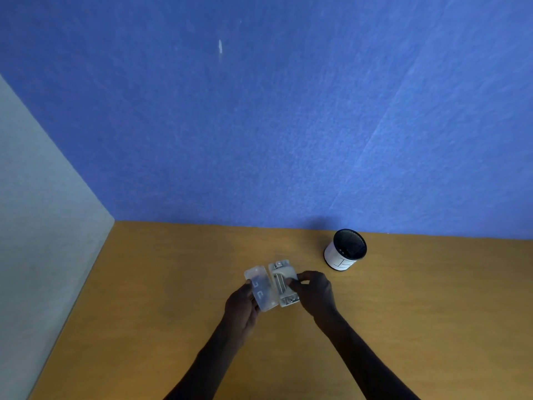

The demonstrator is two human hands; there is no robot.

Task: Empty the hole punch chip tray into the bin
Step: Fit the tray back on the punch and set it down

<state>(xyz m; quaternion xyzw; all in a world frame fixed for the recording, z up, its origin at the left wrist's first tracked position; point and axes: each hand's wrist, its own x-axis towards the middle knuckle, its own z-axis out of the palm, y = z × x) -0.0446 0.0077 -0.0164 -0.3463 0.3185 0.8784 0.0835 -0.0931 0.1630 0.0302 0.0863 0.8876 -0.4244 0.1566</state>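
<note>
My left hand (241,306) grips a translucent white chip tray (260,287), held apart from the hole punch and just to its left. My right hand (313,290) grips the pale grey hole punch (284,282), thumb and fingers on its right side. Both are held just above the wooden desk, side by side and almost touching. The bin (346,251), a small black mesh cup with a white paper band, stands upright on the desk to the far right of the punch, close to the back wall.
The wooden desk (173,313) runs up to a blue felt back wall (259,125) and a grey side panel (43,226) on the left. My forearms enter from the bottom edge.
</note>
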